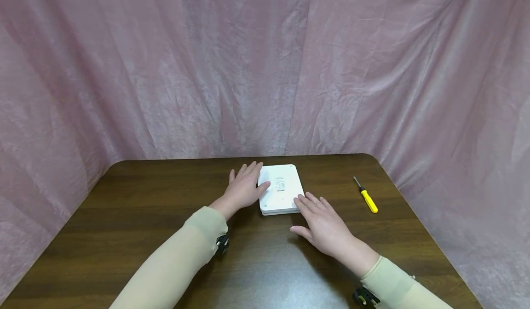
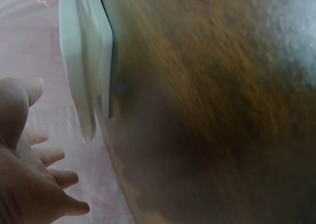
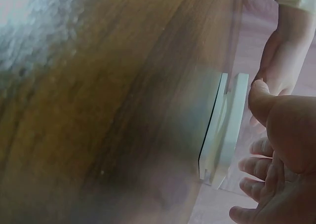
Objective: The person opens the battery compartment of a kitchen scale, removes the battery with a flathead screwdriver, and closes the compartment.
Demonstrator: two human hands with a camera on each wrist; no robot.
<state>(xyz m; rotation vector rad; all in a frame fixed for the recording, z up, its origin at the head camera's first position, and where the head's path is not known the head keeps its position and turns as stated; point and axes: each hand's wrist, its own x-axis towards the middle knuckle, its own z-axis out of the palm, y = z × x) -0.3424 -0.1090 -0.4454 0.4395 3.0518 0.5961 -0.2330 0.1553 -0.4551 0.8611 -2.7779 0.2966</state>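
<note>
A white, flat, squarish device (image 1: 285,194) with rounded corners lies on the wooden table, a small printed label on its top. From the side, two white layers (image 2: 71,51) show with a narrow gap between them. My left hand (image 1: 243,190) is at its left edge, fingers extended and thumb reaching over the top face. At the near right corner is my right hand (image 1: 325,226), fingers spread and fingertips by the edge, thumb apart from it. Whether the right fingertips touch the device (image 3: 233,130) I cannot tell.
A screwdriver (image 1: 367,199) with a yellow handle lies on the right part of the brown wooden table (image 1: 124,217). Pink curtains (image 1: 232,70) hang behind the table and along its sides.
</note>
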